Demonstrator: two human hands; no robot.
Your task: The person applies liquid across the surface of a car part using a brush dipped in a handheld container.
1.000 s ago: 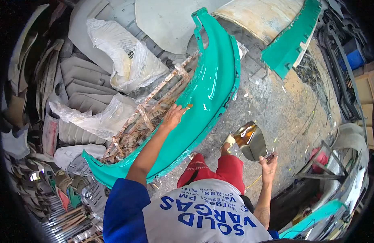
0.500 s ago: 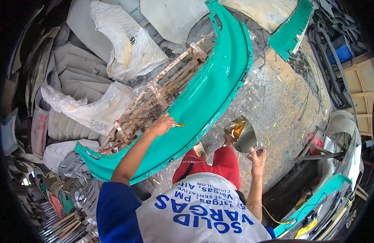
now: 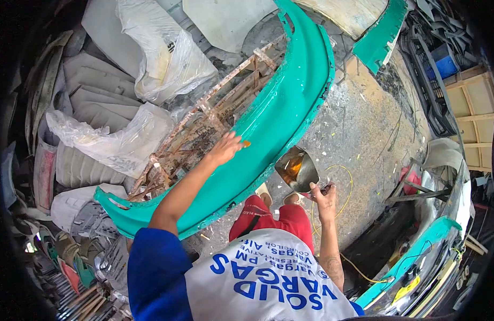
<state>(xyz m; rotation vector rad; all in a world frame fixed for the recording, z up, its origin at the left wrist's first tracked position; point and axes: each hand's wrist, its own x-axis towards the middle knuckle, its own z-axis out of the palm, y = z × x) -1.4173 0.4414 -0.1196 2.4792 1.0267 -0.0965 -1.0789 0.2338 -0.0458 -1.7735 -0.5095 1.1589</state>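
A long, curved teal panel (image 3: 263, 125), shaped like a car bumper, lies diagonally in front of me with a glossy surface. Over its middle, my left hand (image 3: 225, 147) is closed around a small brush (image 3: 246, 144) with an amber-coloured tip; the fingers hide most of its handle. Whether the tip touches the panel I cannot tell. On the other side, my right hand (image 3: 325, 201) grips the edge of a grey metal container (image 3: 309, 174). Amber liquid (image 3: 293, 167) lies inside it, and the container is close beside the panel's near edge.
A rusty metal frame (image 3: 207, 113) stands under and behind the panel. Plastic-wrapped parts (image 3: 166, 59) and grey panels are piled at the left. Another teal piece (image 3: 381, 40) lies at upper right. A yellow cable (image 3: 350, 187) loops over the stained floor (image 3: 370, 128).
My left hand with the brush has moved up and right along the panel. My right hand has brought the container left and slightly up, closer to the panel's edge.
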